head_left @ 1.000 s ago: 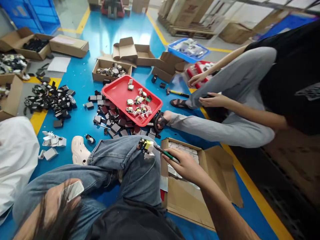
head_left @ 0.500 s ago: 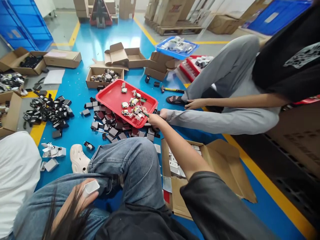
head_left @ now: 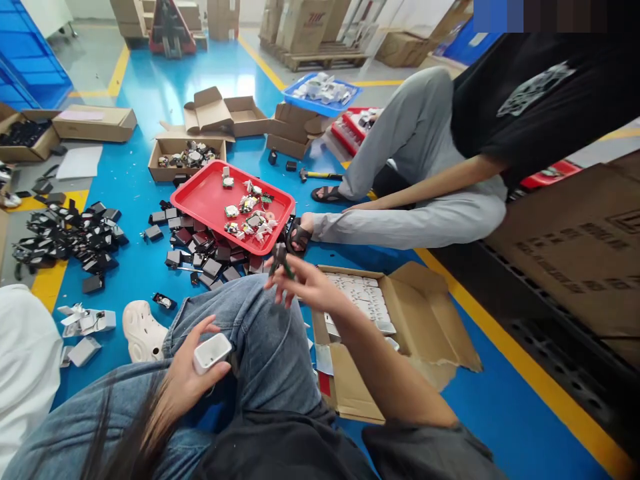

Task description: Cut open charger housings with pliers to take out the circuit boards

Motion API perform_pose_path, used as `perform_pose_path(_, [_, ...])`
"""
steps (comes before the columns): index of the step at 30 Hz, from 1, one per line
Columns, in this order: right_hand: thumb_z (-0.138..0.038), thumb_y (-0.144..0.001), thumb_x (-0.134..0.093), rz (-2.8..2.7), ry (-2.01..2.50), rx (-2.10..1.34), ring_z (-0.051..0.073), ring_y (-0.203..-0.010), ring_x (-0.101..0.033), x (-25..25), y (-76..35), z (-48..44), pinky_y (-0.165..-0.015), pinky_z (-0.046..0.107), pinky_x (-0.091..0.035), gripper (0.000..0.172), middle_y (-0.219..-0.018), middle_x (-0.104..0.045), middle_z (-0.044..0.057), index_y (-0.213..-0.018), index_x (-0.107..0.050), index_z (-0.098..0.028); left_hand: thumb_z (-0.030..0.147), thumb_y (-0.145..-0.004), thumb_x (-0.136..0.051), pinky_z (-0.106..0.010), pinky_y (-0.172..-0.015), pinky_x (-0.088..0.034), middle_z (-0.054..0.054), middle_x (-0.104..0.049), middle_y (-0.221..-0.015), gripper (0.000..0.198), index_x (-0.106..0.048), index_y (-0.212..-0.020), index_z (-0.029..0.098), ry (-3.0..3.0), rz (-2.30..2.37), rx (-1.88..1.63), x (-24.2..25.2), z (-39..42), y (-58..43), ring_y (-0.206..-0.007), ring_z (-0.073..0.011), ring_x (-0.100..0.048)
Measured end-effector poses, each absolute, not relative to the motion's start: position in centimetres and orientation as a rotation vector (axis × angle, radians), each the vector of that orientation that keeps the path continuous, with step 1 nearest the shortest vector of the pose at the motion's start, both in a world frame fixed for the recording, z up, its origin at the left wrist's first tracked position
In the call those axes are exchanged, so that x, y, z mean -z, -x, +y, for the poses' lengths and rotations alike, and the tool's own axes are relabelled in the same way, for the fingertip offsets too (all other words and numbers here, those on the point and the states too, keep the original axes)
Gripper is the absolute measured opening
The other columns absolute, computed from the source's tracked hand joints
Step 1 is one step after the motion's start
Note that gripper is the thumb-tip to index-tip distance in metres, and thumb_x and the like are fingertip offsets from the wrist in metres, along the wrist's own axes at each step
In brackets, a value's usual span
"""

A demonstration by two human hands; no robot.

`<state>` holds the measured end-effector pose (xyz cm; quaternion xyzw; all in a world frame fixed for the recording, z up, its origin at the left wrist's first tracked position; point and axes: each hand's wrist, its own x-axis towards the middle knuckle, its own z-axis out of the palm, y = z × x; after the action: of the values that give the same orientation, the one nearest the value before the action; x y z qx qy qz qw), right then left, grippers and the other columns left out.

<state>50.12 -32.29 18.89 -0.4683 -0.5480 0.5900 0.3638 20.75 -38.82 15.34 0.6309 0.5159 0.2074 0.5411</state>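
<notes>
My left hand [head_left: 183, 380] holds a white plastic casing [head_left: 212, 352] between thumb and fingers, its open end facing up. In my right hand [head_left: 305, 283] is a dark hand tool with green on it [head_left: 281, 260], perhaps pliers; the hand is raised over my knee, between the red tray and the open carton. The red tray [head_left: 200, 197] holds several small circuit boards with white parts [head_left: 255, 220]. Beside my right forearm, the open cardboard box [head_left: 420, 313] contains rows of white casings [head_left: 363, 300].
Black casings [head_left: 213, 267] lie heaped below the tray, with another black pile [head_left: 75, 233] at left. A person in grey trousers [head_left: 400, 223] sits at right, near a hammer [head_left: 320, 175]. White casings [head_left: 85, 350] lie left of my shoe [head_left: 143, 333]. A box of parts [head_left: 187, 173] stands behind the tray.
My right hand has pulled back from the red tray toward me with the tool. My left hand has risen and moved right with the white casing. The view has shifted right.
</notes>
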Motion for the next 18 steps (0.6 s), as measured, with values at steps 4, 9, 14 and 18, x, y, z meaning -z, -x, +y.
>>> perform_pose_path(4, [-0.04, -0.083, -0.067, -1.517, 1.053, -1.636, 0.013, -0.076, -0.064, -18.2, -47.4, -38.6, -0.064, 0.023, -0.052, 0.047, -0.105, -0.066, 0.005, -0.124, -0.053, -0.023, 0.056, -0.075, -0.067, -0.04, -0.101, -0.043, -0.013, -0.045, -0.136, 0.094, -0.018, -0.147, 0.021, -1.375, 0.894, -0.588, -15.7, -38.0, -26.7, -0.113, -0.0259, -0.057])
perform_pose_path(9, [-0.041, -0.066, -0.081, -1.232, 1.205, -1.537, 0.016, -0.085, -0.061, -15.2, -50.0, -42.4, -0.071, 0.024, -0.05, 0.058, -0.103, -0.063, 0.005, -0.113, -0.054, -0.02, 0.059, -0.066, -0.074, -0.045, -0.103, -0.043, -0.016, -0.044, -0.135, 0.105, -0.018, -0.147, 0.021, -1.334, 0.784, -0.522, -15.0, -39.0, -31.8, -0.122, -0.0308, -0.051])
perform_pose_path(14, [-0.053, -0.069, -0.074, -0.84, 1.711, -1.12, 0.014, -0.065, -0.057, -12.4, -58.1, -45.5, -0.052, 0.024, -0.045, 0.063, -0.088, -0.063, 0.003, -0.118, -0.048, -0.023, 0.047, -0.076, -0.071, -0.035, -0.082, -0.054, -0.014, -0.042, -0.136, 0.084, -0.025, -0.143, 0.027, -1.279, 0.799, -0.407, -14.4, -38.9, -32.6, -0.107, -0.0234, -0.061])
perform_pose_path(18, [-0.058, -0.064, -0.071, -0.889, 2.142, -0.674, 0.026, -0.079, -0.064, -8.7, -65.1, -47.4, -0.068, 0.038, -0.052, 0.062, -0.093, -0.067, 0.009, -0.113, -0.053, -0.023, 0.039, -0.087, -0.059, -0.03, -0.078, -0.053, -0.012, -0.051, -0.127, 0.057, -0.037, -0.137, 0.025, -1.265, 0.796, -0.401, -13.4, -38.4, -31.3, -0.093, -0.0164, -0.064])
